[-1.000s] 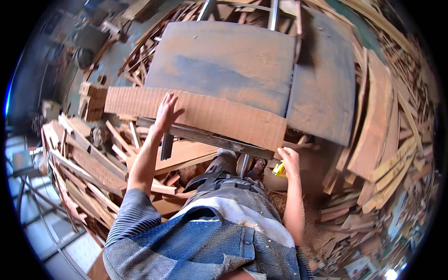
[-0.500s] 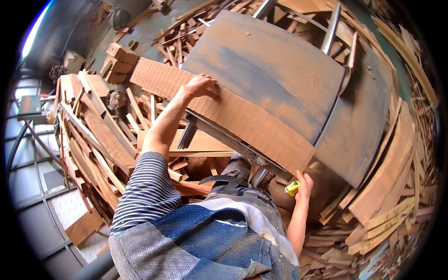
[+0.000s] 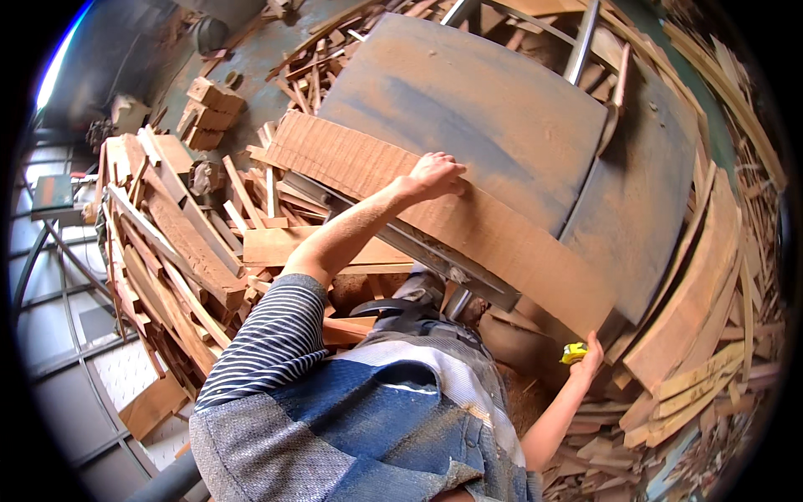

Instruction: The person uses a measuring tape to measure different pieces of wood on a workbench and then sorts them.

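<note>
A long, thick wooden beam (image 3: 519, 251) lies slantwise along the near edge of a dusty grey metal machine table (image 3: 468, 109). My left hand (image 3: 433, 176) rests across the middle of the beam, its fingers curled over the far edge. At the beam's right end is my right hand (image 3: 592, 358), closed around a yellow tape measure (image 3: 574, 352); its raised fingertips are by the beam's corner. I cannot make out any tape drawn from the case.
Long boards (image 3: 180, 226) are heaped at the left, beside stacked wood blocks (image 3: 209, 113). Curved planks (image 3: 694, 293) and offcuts (image 3: 598, 456) crowd the right side. Metal rails (image 3: 583, 42) run beyond the table, and a narrow slot divides its top.
The beam has slid to the right along the table edge. Both my hands have moved right with it, the right one still carrying the tape measure.
</note>
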Demonstrator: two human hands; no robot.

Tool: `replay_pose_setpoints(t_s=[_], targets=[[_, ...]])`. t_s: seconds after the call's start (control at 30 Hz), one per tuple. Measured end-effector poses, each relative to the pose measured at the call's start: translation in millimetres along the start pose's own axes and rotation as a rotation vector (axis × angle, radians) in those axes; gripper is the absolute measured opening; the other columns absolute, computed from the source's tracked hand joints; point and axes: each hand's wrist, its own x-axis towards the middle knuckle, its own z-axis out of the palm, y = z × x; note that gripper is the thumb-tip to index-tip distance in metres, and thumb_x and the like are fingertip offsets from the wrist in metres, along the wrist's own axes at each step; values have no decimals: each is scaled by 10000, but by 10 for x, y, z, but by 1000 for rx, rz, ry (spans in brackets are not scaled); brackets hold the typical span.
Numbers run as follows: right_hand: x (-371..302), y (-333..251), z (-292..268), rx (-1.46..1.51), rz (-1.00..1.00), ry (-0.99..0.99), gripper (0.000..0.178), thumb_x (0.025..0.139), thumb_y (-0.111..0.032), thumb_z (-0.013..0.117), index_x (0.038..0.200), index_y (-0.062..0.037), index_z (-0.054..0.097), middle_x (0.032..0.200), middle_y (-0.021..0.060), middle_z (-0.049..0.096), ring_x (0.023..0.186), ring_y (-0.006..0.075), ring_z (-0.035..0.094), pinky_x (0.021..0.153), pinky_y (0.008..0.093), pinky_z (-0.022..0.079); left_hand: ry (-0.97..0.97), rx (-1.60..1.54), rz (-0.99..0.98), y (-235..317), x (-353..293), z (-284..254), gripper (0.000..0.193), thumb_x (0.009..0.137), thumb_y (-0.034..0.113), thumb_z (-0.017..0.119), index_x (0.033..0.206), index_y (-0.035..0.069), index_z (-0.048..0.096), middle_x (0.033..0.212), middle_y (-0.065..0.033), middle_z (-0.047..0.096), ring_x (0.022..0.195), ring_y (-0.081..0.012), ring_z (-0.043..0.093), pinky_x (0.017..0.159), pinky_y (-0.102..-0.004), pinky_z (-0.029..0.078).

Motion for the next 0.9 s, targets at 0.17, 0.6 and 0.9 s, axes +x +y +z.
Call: replay_pose_setpoints(t_s=[0.17, 0.6, 0.9], targets=[[538, 75, -1037, 286, 192, 333, 258, 940, -236, 705, 1011, 7, 658, 874, 114, 702, 713, 295, 686, 606, 427, 569, 80, -302, 180, 791, 258, 351, 302, 925, 210, 679, 1178, 45, 673, 1199, -197, 675, 1168, -355, 628, 982, -460, 521], [-180, 649, -328, 511, 225, -42, 615, 929, -357, 728, 1426, -60, 521, 1317, 162, 656, 673, 96, 572, 627, 260, 497, 147, 177, -324, -1776, -867, -265, 623, 881, 422, 736, 1357, 54, 572, 1382, -149, 573, 1328, -349, 488, 1119, -455, 398], [-197, 486, 347, 604, 264, 48, 271, 897, -327, 774, 1041, -130, 657, 874, 61, 677, 598, 141, 593, 532, 309, 519, 277, 97, -762, -2163, -1275, -357, 862, 815, 533, 780, 1439, 22, 475, 1417, -251, 517, 1329, -410, 481, 1105, -479, 410]])
